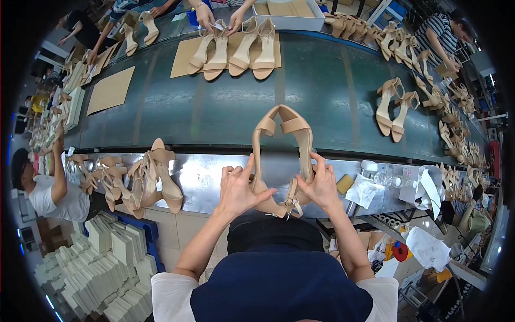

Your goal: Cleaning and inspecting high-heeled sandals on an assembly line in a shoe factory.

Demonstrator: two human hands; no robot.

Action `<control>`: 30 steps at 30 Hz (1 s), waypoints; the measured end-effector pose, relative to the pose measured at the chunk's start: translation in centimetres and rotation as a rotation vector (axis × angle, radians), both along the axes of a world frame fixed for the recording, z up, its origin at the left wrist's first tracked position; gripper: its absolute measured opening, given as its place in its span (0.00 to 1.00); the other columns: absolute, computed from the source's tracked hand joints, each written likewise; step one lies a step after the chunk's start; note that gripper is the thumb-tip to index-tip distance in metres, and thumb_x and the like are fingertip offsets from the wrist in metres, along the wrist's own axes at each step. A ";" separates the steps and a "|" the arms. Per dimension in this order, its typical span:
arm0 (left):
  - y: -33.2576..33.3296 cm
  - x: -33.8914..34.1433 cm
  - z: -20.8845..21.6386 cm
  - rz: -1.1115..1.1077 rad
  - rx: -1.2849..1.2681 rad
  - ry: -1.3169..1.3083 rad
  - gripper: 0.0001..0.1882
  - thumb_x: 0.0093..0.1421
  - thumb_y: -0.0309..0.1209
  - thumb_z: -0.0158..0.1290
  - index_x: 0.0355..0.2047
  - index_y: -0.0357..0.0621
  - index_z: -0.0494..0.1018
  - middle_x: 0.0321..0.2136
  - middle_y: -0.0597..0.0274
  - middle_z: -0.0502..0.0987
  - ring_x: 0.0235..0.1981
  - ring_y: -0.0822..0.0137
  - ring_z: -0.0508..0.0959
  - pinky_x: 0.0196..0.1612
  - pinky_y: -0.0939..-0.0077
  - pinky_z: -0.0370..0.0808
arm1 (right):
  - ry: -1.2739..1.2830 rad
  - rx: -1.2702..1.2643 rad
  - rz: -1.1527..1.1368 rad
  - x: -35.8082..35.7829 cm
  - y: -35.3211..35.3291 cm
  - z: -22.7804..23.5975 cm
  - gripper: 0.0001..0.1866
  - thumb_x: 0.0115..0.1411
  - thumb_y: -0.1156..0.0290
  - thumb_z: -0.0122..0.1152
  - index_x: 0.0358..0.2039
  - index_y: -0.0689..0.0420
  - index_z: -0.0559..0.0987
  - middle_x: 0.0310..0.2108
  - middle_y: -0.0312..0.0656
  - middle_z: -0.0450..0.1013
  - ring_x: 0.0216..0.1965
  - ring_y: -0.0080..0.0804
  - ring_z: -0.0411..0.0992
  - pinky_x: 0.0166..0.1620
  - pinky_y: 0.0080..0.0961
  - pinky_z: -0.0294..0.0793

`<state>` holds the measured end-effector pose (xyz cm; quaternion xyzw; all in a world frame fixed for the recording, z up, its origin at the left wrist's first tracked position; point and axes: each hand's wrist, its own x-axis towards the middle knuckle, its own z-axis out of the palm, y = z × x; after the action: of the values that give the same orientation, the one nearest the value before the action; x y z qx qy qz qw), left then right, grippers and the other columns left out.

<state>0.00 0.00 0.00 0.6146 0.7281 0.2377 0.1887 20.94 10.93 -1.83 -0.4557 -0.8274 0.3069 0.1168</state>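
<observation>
In front of my body I hold a pair of beige heeled ankle-strap sandals, raised over the metal ledge with their toe tips together. My left hand (pixel 237 189) grips the left sandal (pixel 266 126) near its heel end, thumb on one side and fingers on the other. My right hand (pixel 323 185) holds the right sandal (pixel 296 125) the same way. The ankle straps and buckles hang close together between my hands. Just left of them, several more beige sandals (pixel 169 185) lie on the metal ledge (pixel 199 174).
Beyond the ledge runs a green conveyor belt (pixel 322 102) bearing sandals (pixel 263 60) on cardboard and another pair (pixel 384 110). A co-worker's hands (pixel 235 21) touch shoes across the belt. White boxes (pixel 102 268) are stacked at lower left; a yellow sponge (pixel 344 184) and white cloth (pixel 362 190) lie right.
</observation>
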 end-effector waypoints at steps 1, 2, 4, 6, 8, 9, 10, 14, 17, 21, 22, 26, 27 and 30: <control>0.0 -0.2 0.2 0.013 0.007 -0.038 0.52 0.38 0.52 0.65 0.56 0.29 0.60 0.17 0.58 0.75 0.22 0.64 0.71 0.42 0.71 0.58 | 0.032 -0.022 -0.009 -0.1 0.1 0.3 0.35 0.48 0.68 0.63 0.54 0.58 0.59 0.28 0.46 0.77 0.34 0.40 0.76 0.53 0.31 0.61; 0.0 -0.4 0.3 0.026 0.015 -0.077 0.51 0.38 0.53 0.64 0.55 0.28 0.61 0.17 0.60 0.75 0.21 0.65 0.70 0.41 0.72 0.58 | 0.064 -0.044 -0.018 -0.2 0.1 0.4 0.35 0.47 0.69 0.63 0.54 0.58 0.59 0.27 0.47 0.77 0.33 0.41 0.76 0.50 0.32 0.64; 0.1 -0.5 0.7 0.034 0.002 -0.139 0.49 0.39 0.50 0.65 0.55 0.29 0.61 0.18 0.59 0.76 0.23 0.65 0.72 0.43 0.71 0.59 | 0.114 -0.102 -0.060 0.2 0.3 0.4 0.32 0.48 0.70 0.61 0.53 0.59 0.59 0.28 0.46 0.77 0.32 0.37 0.75 0.46 0.30 0.67; -0.1 -0.7 0.3 0.034 -0.013 -0.203 0.47 0.39 0.46 0.65 0.55 0.30 0.61 0.19 0.58 0.76 0.24 0.65 0.73 0.45 0.70 0.61 | 0.163 -0.159 -0.109 0.8 0.3 -0.2 0.30 0.49 0.72 0.60 0.52 0.59 0.60 0.28 0.46 0.77 0.32 0.33 0.75 0.42 0.27 0.70; -0.7 -1.1 -1.5 0.144 -0.045 -0.735 0.46 0.41 0.39 0.65 0.58 0.32 0.58 0.23 0.57 0.78 0.30 0.67 0.76 0.48 0.68 0.63 | 0.460 -0.402 -0.233 1.4 0.3 -1.7 0.29 0.53 0.75 0.56 0.55 0.61 0.59 0.31 0.43 0.77 0.31 0.25 0.73 0.38 0.22 0.71; -1.1 -1.3 -1.9 0.129 -0.052 -0.737 0.46 0.41 0.39 0.65 0.58 0.32 0.58 0.23 0.57 0.78 0.30 0.67 0.76 0.48 0.68 0.63 | 0.461 -0.400 -0.250 1.5 0.2 -2.1 0.29 0.53 0.75 0.56 0.55 0.61 0.59 0.31 0.43 0.77 0.31 0.25 0.73 0.38 0.22 0.71; -1.7 -1.4 -2.2 0.112 -0.030 -0.787 0.46 0.42 0.36 0.64 0.59 0.33 0.55 0.26 0.56 0.79 0.33 0.67 0.76 0.50 0.68 0.64 | 0.585 -0.505 -0.275 1.7 0.1 -2.4 0.30 0.55 0.76 0.54 0.58 0.60 0.57 0.31 0.42 0.76 0.31 0.23 0.72 0.38 0.21 0.71; -3.1 -0.3 -3.5 0.048 0.004 -0.863 0.45 0.44 0.31 0.62 0.60 0.36 0.50 0.34 0.55 0.78 0.39 0.65 0.76 0.50 0.69 0.65 | 0.717 -0.729 -0.329 1.4 -0.8 -3.3 0.36 0.58 0.76 0.54 0.64 0.57 0.51 0.32 0.41 0.76 0.31 0.19 0.71 0.38 0.19 0.70; -3.6 1.3 -4.1 0.032 -0.012 -0.972 0.46 0.44 0.28 0.62 0.61 0.36 0.49 0.40 0.52 0.75 0.42 0.64 0.75 0.51 0.67 0.66 | 0.737 -0.827 -0.327 0.6 -1.7 -3.8 0.32 0.58 0.75 0.54 0.62 0.58 0.56 0.35 0.44 0.75 0.32 0.21 0.72 0.39 0.19 0.71; -4.2 3.2 -5.3 -0.046 -0.034 -1.028 0.47 0.46 0.27 0.60 0.63 0.37 0.45 0.45 0.51 0.72 0.46 0.63 0.74 0.52 0.66 0.66 | 0.899 -0.870 -0.363 -0.3 -3.0 -5.6 0.18 0.60 0.70 0.53 0.49 0.62 0.68 0.37 0.42 0.74 0.36 0.25 0.74 0.41 0.22 0.74; -4.5 3.6 -6.2 0.022 0.004 -1.134 0.46 0.47 0.27 0.59 0.63 0.37 0.45 0.47 0.50 0.71 0.47 0.63 0.73 0.52 0.67 0.66 | 0.840 -0.953 -0.477 -0.5 -3.0 -6.5 0.18 0.60 0.68 0.52 0.49 0.63 0.68 0.37 0.43 0.74 0.35 0.25 0.73 0.39 0.22 0.74; -5.1 4.5 -6.5 0.193 -0.011 -1.365 0.45 0.48 0.31 0.57 0.63 0.36 0.45 0.47 0.48 0.72 0.46 0.63 0.75 0.50 0.71 0.69 | 0.730 -0.987 -0.728 -1.5 -3.7 -8.3 0.17 0.59 0.62 0.52 0.37 0.66 0.76 0.29 0.39 0.74 0.28 0.23 0.70 0.32 0.20 0.70; -5.4 4.3 -6.8 0.188 -0.020 -1.362 0.45 0.48 0.31 0.57 0.63 0.36 0.45 0.47 0.48 0.72 0.46 0.63 0.75 0.50 0.71 0.69 | 0.672 -0.984 -0.726 -1.5 -3.6 -8.5 0.17 0.59 0.62 0.52 0.32 0.66 0.78 0.25 0.38 0.74 0.26 0.22 0.70 0.30 0.20 0.69; -5.1 3.8 -6.9 0.244 0.065 -1.543 0.48 0.46 0.36 0.58 0.63 0.36 0.43 0.39 0.45 0.76 0.38 0.60 0.79 0.42 0.71 0.75 | 0.599 -0.891 -0.762 -0.3 -3.4 -10.1 0.18 0.59 0.63 0.48 0.29 0.67 0.78 0.20 0.39 0.73 0.25 0.22 0.69 0.30 0.22 0.68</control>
<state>3.78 -5.06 -6.87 0.1964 0.4463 0.6380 0.5960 20.61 7.51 -11.88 -0.6164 -0.3336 0.6706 0.2429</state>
